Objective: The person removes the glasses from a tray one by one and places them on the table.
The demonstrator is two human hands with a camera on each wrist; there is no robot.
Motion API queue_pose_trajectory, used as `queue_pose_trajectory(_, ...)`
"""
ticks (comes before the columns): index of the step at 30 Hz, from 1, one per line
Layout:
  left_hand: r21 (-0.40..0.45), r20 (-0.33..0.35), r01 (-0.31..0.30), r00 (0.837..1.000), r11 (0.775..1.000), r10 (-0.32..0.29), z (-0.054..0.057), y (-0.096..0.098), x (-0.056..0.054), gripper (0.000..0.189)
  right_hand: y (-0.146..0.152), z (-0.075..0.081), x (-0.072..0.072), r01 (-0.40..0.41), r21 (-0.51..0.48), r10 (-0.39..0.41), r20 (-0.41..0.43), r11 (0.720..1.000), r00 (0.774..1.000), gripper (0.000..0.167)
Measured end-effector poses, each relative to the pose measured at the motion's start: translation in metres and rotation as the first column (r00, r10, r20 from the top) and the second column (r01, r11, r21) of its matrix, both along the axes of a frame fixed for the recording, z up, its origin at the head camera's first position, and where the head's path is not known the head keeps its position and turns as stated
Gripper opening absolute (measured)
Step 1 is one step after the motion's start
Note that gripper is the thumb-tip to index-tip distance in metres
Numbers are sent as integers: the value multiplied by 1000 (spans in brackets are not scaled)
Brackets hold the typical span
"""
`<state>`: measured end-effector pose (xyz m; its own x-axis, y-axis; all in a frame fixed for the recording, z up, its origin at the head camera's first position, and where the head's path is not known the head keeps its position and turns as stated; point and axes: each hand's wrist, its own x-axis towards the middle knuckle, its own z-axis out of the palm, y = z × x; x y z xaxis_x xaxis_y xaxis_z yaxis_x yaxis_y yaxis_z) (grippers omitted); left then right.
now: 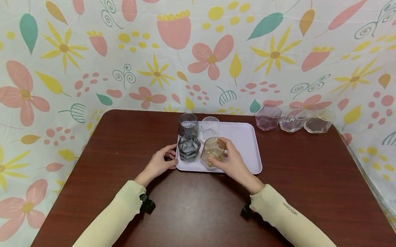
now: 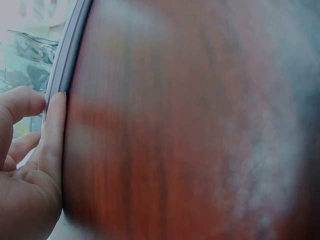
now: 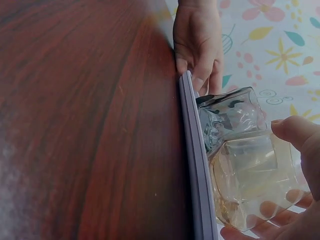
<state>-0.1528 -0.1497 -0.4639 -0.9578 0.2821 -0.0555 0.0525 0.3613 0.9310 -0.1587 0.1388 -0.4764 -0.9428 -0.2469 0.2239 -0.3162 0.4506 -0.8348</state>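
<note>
The amber glass (image 1: pixel 208 151) sits between the two hands, at the near side of the lilac tray (image 1: pixel 240 141); it is directly in the grasp of the right hand (image 1: pixel 235 163), whose thumb and fingers are clamped around its wall. The left hand (image 1: pixel 159 162) is positioned at the tray's near left corner — thumb and index finger pinching the rim — and is set apart from the right hand. The tray rests on the brown tabletop (image 1: pixel 196 220) and carries four glasses (grouped in its left half): the amber glass, one wavy grey glass (image 1: pixel 189 149) just left of it, one dark smooth glass (image 1: pixel 187 127) behind the wavy unit, and one clear glass (image 1: pixel 210 126) behind the amber unit. Three further glasses stand in a row beyond the tray's right end: one pinkish glass (image 1: pixel 267 120) and two clear faceted glasses (image 1: pixel 293 123). Total count: seven glasses, one tray.
</note>
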Motion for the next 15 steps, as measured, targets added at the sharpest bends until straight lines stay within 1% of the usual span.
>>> queue_pose_trajectory(6, 0, -7, 0, 1000, 1000, 0, 0, 0, 0, 58, 9, -4, 2, 33, 14, -32, -30, 999, 999, 75)
queue_pose_trajectory(10, 4, -13, 3, 1000, 1000, -3, 1, 0, 1, 57, 18, -3, 5, 49, 26, -48, -40, 998, 998, 75)
queue_pose_trajectory(13, 4, -7, 2, 1000, 1000, -2, 1, 0, 0, 57, 26, -1, 7, 61, 36, -60, -29, 998, 998, 76)
queue_pose_trajectory(15, 2, 1, -1, 1000, 1000, 1, -3, 0, -2, 58, 32, 2, 7, 67, 39, -66, -13, 997, 998, 76)
